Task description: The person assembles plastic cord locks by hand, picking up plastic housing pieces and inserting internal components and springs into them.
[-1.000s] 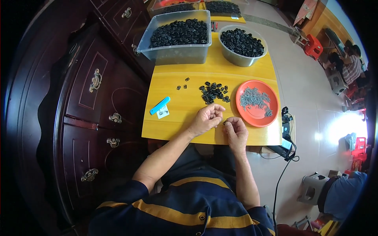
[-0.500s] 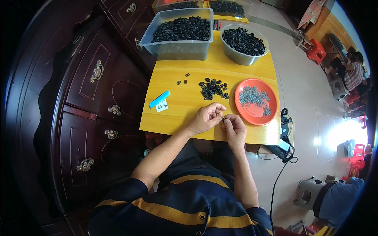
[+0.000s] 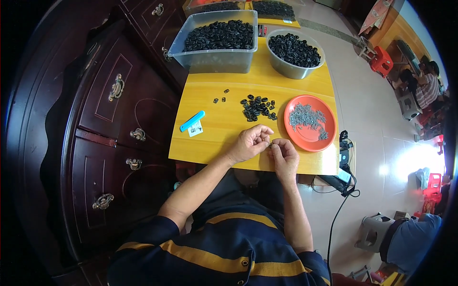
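Observation:
Near the table's front edge, my left hand and my right hand meet, fingers pinched close together. A tiny dark piece shows between the fingertips, mostly hidden by them. The right thumb and forefinger grip it; what the left fingers hold, if anything, is covered. Just beyond my hands lies a loose pile of small black oval plastic pieces. To the right of the pile, a round red plate carries many thin grey metal pins.
A blue-handled tool lies on a white label at left. Farther back stand a rectangular clear bin and a round tub, both full of black pieces. Dark drawers flank the table's left. Other people sit at the far right.
My hands stay in practically the same place and pose. The view has shifted very slightly; nothing on the table has visibly moved.

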The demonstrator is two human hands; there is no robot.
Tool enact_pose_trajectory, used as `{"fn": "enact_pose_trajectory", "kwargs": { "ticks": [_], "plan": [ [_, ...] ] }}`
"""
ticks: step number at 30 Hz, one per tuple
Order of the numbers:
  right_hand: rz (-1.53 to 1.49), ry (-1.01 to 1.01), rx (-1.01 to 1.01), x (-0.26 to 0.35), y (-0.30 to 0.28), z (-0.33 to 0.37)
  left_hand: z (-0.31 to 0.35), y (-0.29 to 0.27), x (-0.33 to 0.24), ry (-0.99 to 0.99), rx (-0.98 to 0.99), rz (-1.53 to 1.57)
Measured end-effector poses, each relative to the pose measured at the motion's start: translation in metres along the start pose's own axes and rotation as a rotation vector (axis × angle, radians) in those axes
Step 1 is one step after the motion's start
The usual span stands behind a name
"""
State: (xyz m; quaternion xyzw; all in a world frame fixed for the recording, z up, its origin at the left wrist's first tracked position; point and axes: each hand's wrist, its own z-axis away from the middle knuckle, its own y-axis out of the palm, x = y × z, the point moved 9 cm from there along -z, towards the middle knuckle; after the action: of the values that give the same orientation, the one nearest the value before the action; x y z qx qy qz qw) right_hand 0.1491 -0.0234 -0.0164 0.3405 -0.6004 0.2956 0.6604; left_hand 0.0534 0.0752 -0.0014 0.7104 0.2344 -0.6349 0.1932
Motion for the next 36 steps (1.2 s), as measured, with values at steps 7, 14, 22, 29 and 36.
{"fn": "enact_pose_trajectory", "kwargs": {
  "ticks": [7,14,22,29,36],
  "plan": [
    [0.058,-0.047,-0.022,0.0,-0.006,0.0,-0.004,0.004,0.001,-0.012,0.012,0.0],
    [0.122,-0.108,-0.096,-0.008,-0.007,0.0,-0.002,0.003,0.003,-0.074,0.003,0.003],
    [0.135,-0.169,-0.057,0.012,-0.005,0.003,-0.003,0.004,0.002,-0.114,-0.033,0.049],
    [0.025,-0.125,0.005,-0.001,-0.007,-0.001,-0.002,0.006,-0.001,-0.093,-0.043,0.047],
    [0.17,-0.171,-0.011,0.011,-0.004,0.002,0.0,0.004,-0.002,-0.126,-0.042,0.05]
  ]
}}
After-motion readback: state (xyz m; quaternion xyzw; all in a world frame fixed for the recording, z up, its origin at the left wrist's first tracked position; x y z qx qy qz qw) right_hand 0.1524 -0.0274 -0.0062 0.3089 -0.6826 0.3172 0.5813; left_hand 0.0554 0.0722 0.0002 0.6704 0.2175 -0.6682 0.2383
